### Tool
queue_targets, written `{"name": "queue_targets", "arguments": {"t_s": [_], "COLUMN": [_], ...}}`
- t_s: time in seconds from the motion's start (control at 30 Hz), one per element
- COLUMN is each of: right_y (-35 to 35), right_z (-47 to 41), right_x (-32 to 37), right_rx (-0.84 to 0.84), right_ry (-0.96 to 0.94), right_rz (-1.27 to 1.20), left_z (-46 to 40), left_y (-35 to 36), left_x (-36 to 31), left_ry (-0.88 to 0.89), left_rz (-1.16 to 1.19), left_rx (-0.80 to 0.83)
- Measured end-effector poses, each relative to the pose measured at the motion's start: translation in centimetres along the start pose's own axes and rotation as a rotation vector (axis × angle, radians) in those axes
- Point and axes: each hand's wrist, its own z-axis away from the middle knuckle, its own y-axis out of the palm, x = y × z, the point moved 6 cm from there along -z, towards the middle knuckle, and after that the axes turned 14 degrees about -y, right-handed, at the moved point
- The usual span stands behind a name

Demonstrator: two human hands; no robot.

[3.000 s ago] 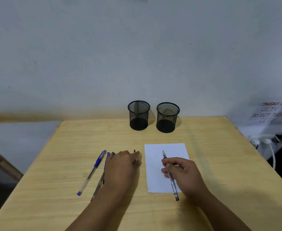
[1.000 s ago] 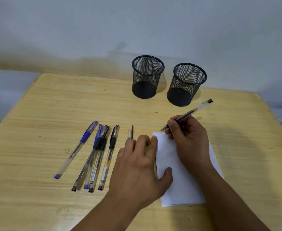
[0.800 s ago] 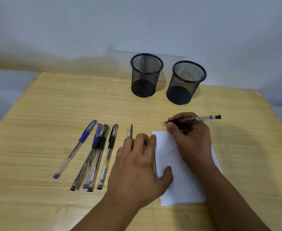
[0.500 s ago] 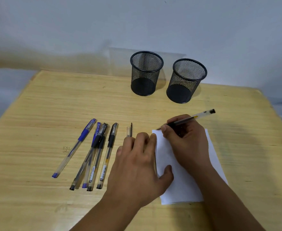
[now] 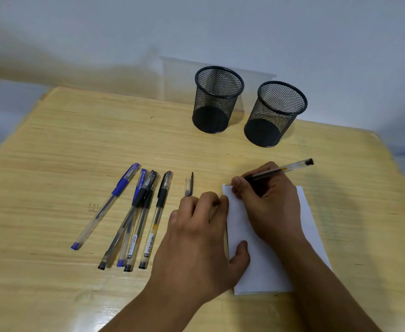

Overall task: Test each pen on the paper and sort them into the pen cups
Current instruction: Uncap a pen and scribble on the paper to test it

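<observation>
I log: right hand fingers pinch clear-barrelled pen, tip at white paper far-left corner | left hand flat, fingers together, thumb on sheet | two round black mesh cups far

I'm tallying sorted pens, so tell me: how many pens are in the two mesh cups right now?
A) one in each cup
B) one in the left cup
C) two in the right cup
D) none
D: through the mesh, the left cup and right cup show only bare dark bottoms.

Two cups stand side by side at the desk's far edge, with the pens left of the paper nearer the front.
</observation>
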Motion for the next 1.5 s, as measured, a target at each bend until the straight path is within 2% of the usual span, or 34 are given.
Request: {"name": "queue_targets", "arguments": {"t_s": [0.33, 1.5], "right_y": [0.17, -0.33], "right_z": [0.17, 0.65], "right_x": [0.61, 0.25], "right_rx": [0.014, -0.074], "right_ry": [-0.016, 0.026], "right_rz": [0.036, 0.064], "left_z": [0.29, 0.18], "left_y": [-0.12, -0.28], "left_x": [0.44, 0.29], "left_ry": [0.069, 0.061], "left_rz": [-0.012, -0.01], "left_rx": [0.07, 0.082]}}
